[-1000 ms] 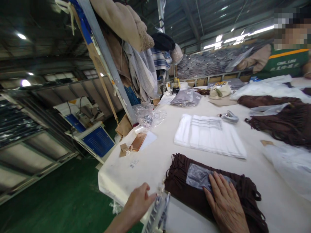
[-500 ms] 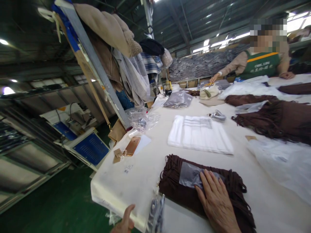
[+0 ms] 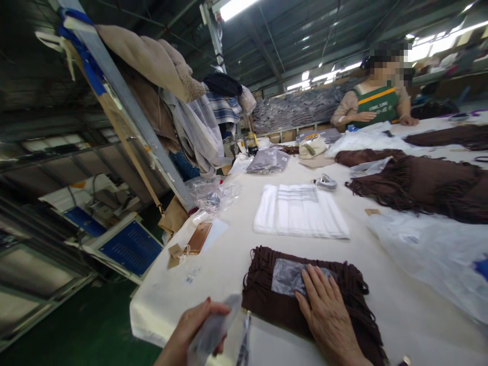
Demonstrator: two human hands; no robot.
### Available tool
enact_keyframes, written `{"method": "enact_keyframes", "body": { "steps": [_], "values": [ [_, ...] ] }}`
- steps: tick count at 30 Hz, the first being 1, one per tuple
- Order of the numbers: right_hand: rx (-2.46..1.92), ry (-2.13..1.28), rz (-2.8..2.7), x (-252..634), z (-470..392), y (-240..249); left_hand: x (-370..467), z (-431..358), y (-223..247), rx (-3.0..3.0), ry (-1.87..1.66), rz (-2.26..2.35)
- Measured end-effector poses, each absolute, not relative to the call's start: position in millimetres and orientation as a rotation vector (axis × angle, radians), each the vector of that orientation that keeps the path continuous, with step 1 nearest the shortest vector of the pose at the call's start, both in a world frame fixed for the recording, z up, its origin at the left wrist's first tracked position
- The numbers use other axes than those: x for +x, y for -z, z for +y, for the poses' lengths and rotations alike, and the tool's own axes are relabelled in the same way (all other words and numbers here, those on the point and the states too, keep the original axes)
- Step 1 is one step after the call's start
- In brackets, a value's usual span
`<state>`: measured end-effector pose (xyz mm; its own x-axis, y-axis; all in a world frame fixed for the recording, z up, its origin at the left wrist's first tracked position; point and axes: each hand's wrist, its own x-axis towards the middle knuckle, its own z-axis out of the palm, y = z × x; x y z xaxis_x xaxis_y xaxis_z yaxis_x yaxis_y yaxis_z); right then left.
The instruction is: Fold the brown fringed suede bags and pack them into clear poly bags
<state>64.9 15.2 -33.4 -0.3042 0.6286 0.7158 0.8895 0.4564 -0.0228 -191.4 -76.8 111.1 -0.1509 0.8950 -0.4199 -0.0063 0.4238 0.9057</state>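
Brown fringed scarf (image 3: 293, 305) under flat open right fingers (image 3: 310, 284); left fingers (image 3: 213, 307) gripping plastic bag (image 3: 213, 333).

Right hand (image 3: 327, 315) flat, palm down, fingers spread, pressing on folded brown scarf (image 3: 267, 300). Left hand (image 3: 198, 325) just left of scarf, at table edge, fingers curled closed round clear plastic bag (image 3: 213, 330), forearm low

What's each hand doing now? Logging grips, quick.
Left hand: closed on a clear plastic bag.
Right hand: open, flat on the brown fringed garment.
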Motion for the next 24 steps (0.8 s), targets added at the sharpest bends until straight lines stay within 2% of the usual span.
{"method": "enact_keyframes", "body": {
  "steps": [3, 5, 7, 11, 16, 20, 24],
  "values": [
    [-1.252, 0.516, -2.033, 64.6, 16.8, 33.7, -147.5, -21.1, -103.6, 1.112, -0.906, 1.492],
    [-1.256, 0.502, -2.011, 63.9, 18.3, 35.0, -118.0, 9.5, -82.8, 1.478, -0.594, 1.557],
    [-1.252, 0.478, -1.982, 63.2, 18.5, 36.2, -95.4, 28.6, -60.9, 1.675, -0.474, 1.598],
    [-1.282, 0.319, -1.874, 66.4, 11.3, 30.0, -80.2, 34.6, -41.0, 1.823, -0.420, 1.658],
    [-1.256, 0.325, -1.834, 92.8, 15.8, 4.4, -88.5, 27.7, -55.7, 1.898, -0.324, 1.686],
    [-1.263, 0.323, -1.832, 123.2, 59.1, -11.9, -99.2, 39.5, -61.1, 1.955, -0.347, 1.623],
    [-1.365, 0.189, -1.912, 151.1, 87.9, -29.6, -128.2, 57.0, -49.0, 1.977, -0.592, 1.688]
  ]
}}
